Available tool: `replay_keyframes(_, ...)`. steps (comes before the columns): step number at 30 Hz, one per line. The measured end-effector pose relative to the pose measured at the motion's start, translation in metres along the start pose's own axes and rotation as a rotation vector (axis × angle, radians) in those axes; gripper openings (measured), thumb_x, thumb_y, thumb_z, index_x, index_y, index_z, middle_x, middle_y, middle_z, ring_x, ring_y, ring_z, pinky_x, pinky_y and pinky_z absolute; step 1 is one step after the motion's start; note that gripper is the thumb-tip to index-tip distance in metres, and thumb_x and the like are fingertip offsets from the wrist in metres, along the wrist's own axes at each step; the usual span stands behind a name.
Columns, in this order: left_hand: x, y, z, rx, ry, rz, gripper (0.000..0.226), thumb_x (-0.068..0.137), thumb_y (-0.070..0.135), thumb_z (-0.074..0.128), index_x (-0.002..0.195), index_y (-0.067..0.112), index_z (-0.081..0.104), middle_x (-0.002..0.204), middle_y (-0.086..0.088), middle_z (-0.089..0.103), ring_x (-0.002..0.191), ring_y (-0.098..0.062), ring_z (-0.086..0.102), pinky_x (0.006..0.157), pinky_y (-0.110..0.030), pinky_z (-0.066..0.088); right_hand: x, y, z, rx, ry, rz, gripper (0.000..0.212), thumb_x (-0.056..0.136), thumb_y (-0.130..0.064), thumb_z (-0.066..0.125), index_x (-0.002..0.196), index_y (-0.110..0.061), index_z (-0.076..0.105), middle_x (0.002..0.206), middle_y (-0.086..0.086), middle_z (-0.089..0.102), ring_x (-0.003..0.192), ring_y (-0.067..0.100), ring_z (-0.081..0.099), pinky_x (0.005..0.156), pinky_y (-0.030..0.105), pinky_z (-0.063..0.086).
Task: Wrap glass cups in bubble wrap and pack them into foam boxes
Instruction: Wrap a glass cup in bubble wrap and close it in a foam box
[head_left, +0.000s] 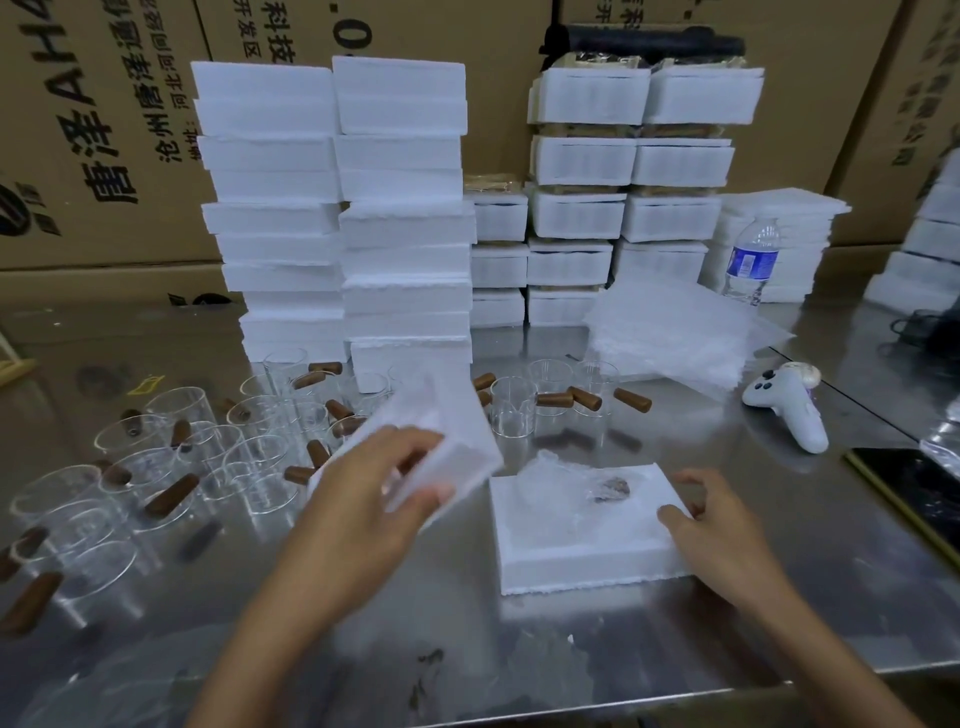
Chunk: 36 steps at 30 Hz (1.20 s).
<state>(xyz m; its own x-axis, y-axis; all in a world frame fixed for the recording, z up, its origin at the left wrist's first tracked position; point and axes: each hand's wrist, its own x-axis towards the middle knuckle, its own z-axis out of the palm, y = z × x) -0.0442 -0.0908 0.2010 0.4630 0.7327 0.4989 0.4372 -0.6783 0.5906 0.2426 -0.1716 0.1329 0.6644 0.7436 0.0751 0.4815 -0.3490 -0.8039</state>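
A white foam box base (524, 551) lies open on the steel table, with a bubble-wrapped cup (576, 493) inside it; the cup's brown handle shows through the wrap. My right hand (722, 535) rests on the base's right edge, fingers apart. My left hand (363, 499) grips a tilted foam lid (447, 431), held above the table just left of the base. Several bare glass cups with brown handles (171, 467) stand to the left and behind. A stack of bubble wrap sheets (675, 332) lies at the back right.
Tall stacks of foam boxes (337, 208) and packed boxes (623, 208) line the back. A water bottle (750, 260), a white controller (789, 405) and a dark phone (919, 493) sit at the right. Cardboard cartons form the wall behind.
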Motion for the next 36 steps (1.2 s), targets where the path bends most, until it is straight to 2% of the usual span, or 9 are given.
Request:
replay_keyframes(6, 0.004, 0.033, -0.022, -0.868, 0.293, 0.065, 0.043, 0.055, 0.041, 0.087, 0.094, 0.039, 0.069, 0.094, 0.011, 0.073, 0.091, -0.003, 0.068, 0.074, -0.013, 0.052, -0.014, -0.013, 0.016, 0.264, -0.269, -0.075, 0.01, 0.093, -0.025, 0.055, 0.101, -0.02, 0.06, 0.076, -0.003, 0.068, 0.062, 0.002, 0.063, 0.057, 0.016, 0.046)
replay_keyframes(10, 0.004, 0.025, -0.003, -1.318, 0.253, -0.044, 0.055, 0.044, 0.036, 0.094, 0.094, 0.03, 0.072, 0.098, 0.008, 0.071, 0.097, -0.009, 0.066, 0.084, -0.022, 0.052, -0.026, -0.028, 0.022, 0.405, -0.044, -0.207, 0.023, 0.097, -0.025, 0.046, 0.083, -0.018, 0.063, 0.066, -0.008, 0.066, 0.068, 0.005, 0.06, 0.064, 0.013, 0.045)
replay_keyframes(13, -0.001, 0.022, 0.018, -1.437, 0.177, -0.174, 0.069, 0.041, 0.032, 0.096, 0.103, 0.022, 0.067, 0.107, 0.001, 0.07, 0.103, -0.016, 0.065, 0.085, -0.027, 0.053, -0.038, -0.046, 0.026, 0.753, -0.021, -0.205, 0.03, 0.097, -0.032, 0.035, 0.094, -0.018, 0.062, 0.07, -0.006, 0.069, 0.07, 0.011, 0.065, 0.061, 0.016, 0.049)
replay_keyframes(18, -0.012, 0.008, 0.036, -1.195, 0.162, -0.342, 0.09, 0.033, 0.043, 0.095, 0.11, 0.012, 0.062, 0.104, -0.006, 0.073, 0.098, -0.018, 0.069, 0.079, -0.024, 0.056, -0.042, -0.05, 0.018, 0.863, -0.081, -0.216, 0.027, 0.1, -0.007, 0.035, 0.111, -0.016, 0.058, 0.088, -0.011, 0.072, 0.078, -0.001, 0.065, 0.061, 0.011, 0.048)
replay_keyframes(22, -0.023, -0.008, 0.041, -0.889, 0.112, -0.358, 0.087, 0.056, 0.034, 0.083, 0.134, 0.03, 0.043, 0.105, 0.016, 0.071, 0.094, -0.006, 0.069, 0.068, -0.012, 0.052, -0.031, -0.043, 0.013, 0.815, -0.169, -0.081, 0.031, 0.091, -0.03, 0.05, 0.117, -0.016, 0.06, 0.099, 0.0, 0.071, 0.085, 0.013, 0.065, 0.067, 0.028, 0.045)
replay_keyframes(26, -0.028, -0.019, 0.047, -0.561, 0.041, -0.244, 0.084, 0.06, 0.055, 0.072, 0.136, 0.046, 0.038, 0.123, 0.037, 0.053, 0.114, 0.014, 0.049, 0.085, -0.004, 0.043, -0.022, -0.042, 0.014, 0.758, -0.149, -0.05, 0.024, 0.093, -0.027, 0.051, 0.114, -0.021, 0.062, 0.102, 0.001, 0.071, 0.089, 0.016, 0.065, 0.067, 0.027, 0.045)
replay_keyframes(29, -0.027, -0.029, 0.047, -0.358, 0.024, -0.273, 0.082, 0.055, 0.068, 0.061, 0.131, 0.051, 0.037, 0.124, 0.04, 0.04, 0.116, 0.011, 0.041, 0.098, -0.02, 0.036, -0.019, -0.043, 0.015, 0.714, -0.144, -0.068, 0.022, 0.094, -0.025, 0.052, 0.113, -0.023, 0.062, 0.102, -0.002, 0.07, 0.091, 0.013, 0.065, 0.07, 0.025, 0.046)
replay_keyframes(32, -0.027, -0.036, 0.047, -0.343, -0.009, -0.289, 0.087, 0.063, 0.08, 0.049, 0.138, 0.036, 0.04, 0.132, 0.021, 0.042, 0.123, 0.001, 0.04, 0.105, -0.029, 0.033, -0.017, -0.043, 0.019, 0.681, -0.162, -0.084, 0.017, 0.094, -0.023, 0.052, 0.108, -0.023, 0.061, 0.096, -0.007, 0.069, 0.08, 0.0, 0.065, 0.063, 0.014, 0.047)
replay_keyframes(36, -0.025, -0.035, 0.05, -0.388, -0.004, -0.282, 0.062, 0.078, 0.075, 0.036, 0.131, 0.043, 0.042, 0.123, 0.034, 0.046, 0.119, 0.018, 0.039, 0.104, -0.021, 0.032, -0.015, -0.043, 0.022, 0.664, -0.171, -0.055, 0.012, 0.094, -0.022, 0.052, 0.102, -0.023, 0.061, 0.092, -0.007, 0.068, 0.068, -0.008, 0.063, 0.056, 0.006, 0.045)
